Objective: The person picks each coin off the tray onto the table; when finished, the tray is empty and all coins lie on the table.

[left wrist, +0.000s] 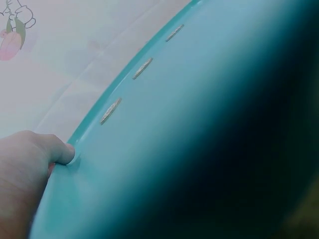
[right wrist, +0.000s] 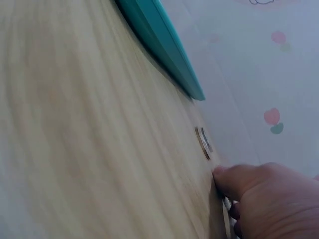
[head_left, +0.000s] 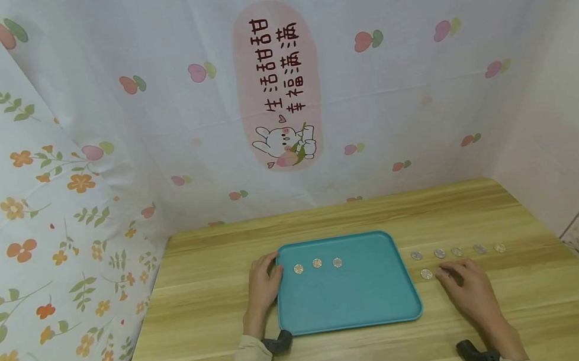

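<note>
The coins I am working among should be light, hard and stiff, in little danger of breaking, but slick and so thin that they lie nearly flush with the wood. I judge the edge the place to take hold, thumb against one side and fingertip against the other.

My right hand [head_left: 468,291] reaches down to the tabletop [head_left: 352,355], its thumb and index tips close together; I cannot tell whether they pinch a coin. A loose coin [head_left: 426,274] lies just beside them at nine o'clock, and a row of five coins [head_left: 457,251] spreads from ten o'clock round to between two and three.

My left hand [head_left: 264,284] grips the tray [head_left: 356,298] at its nine o'clock edge, thumb [left wrist: 62,152] hooked over the rim. The tray looks like smooth, rigid plastic, rectangular with rounded corners. Three coins [head_left: 317,263] lie flat inside it, from ten to twelve o'clock, round, metallic and embossed. The tabletop is pale, streaked wood grain.
</note>
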The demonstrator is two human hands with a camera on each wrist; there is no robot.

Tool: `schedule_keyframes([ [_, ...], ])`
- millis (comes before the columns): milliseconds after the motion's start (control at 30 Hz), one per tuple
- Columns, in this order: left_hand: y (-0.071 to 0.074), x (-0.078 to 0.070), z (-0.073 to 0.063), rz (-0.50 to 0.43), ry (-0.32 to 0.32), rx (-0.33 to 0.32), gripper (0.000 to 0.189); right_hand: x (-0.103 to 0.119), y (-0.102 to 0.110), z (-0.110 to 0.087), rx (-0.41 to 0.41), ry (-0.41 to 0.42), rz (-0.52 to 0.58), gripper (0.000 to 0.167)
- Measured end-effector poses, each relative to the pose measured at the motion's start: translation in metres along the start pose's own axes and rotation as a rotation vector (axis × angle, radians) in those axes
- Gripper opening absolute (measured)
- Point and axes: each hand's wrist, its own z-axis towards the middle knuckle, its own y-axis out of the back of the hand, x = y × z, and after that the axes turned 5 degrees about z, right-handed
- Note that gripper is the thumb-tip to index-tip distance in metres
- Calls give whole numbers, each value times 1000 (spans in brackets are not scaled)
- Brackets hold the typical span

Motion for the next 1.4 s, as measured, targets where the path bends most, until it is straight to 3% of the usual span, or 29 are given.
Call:
schedule_keyframes([
  [200, 2, 1, -2, -7, 14, 6, 36, 2, -4, -1, -21, 5, -10, 21],
  [567, 1, 4, -3, -12, 40, 16, 37, 5, -3, -5, -47, -95, 76, 21],
  [867, 0, 4, 2, -8, 16, 3, 36, 14, -7, 2, -69, -57, 128, 18],
  [1200, 0, 3, 3, -18, 51, 17, 37, 55, -23, 14, 71, 10, 218, 17],
  [1400, -1, 5, 3, -16, 43, 21, 37, 75, -40, 30, 162, 11, 198, 22],
])
